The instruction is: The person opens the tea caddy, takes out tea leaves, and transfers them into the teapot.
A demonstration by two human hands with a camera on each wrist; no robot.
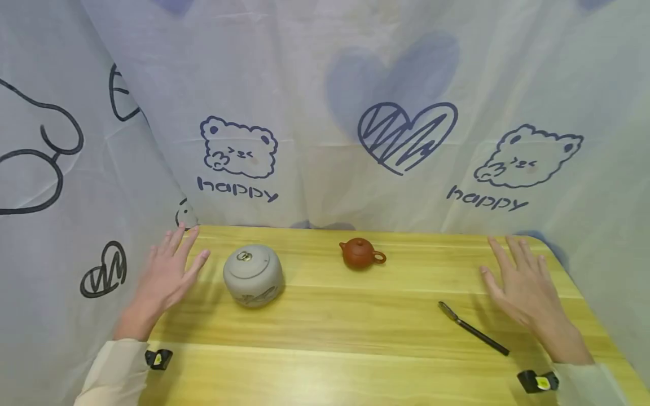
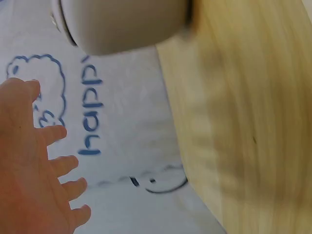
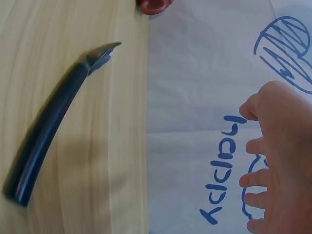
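My left hand (image 1: pixel 165 276) is held with its fingers spread at the table's left edge, touching nothing; the left wrist view shows the same hand (image 2: pixel 34 161). Just right of it stands a grey lidded ceramic jar (image 1: pixel 253 276) with a small ring on its lid; its side (image 2: pixel 122 24) fills the top of the left wrist view. A reddish-brown clay teapot (image 1: pixel 359 254) sits near the back edge, handle to the right. My right hand (image 1: pixel 525 285), fingers extended and holding nothing, is beside a slim black-handled tool (image 1: pixel 474 330) with a pointed greyish tip (image 3: pixel 101 56).
The light wooden table (image 1: pixel 325 321) has a back edge against a pale hanging cloth (image 1: pixel 315 101) printed with hearts, bears and "happy". More cloth (image 1: pixel 45 248) hangs along the left side. Each wrist wears a small black device (image 1: pixel 159 359).
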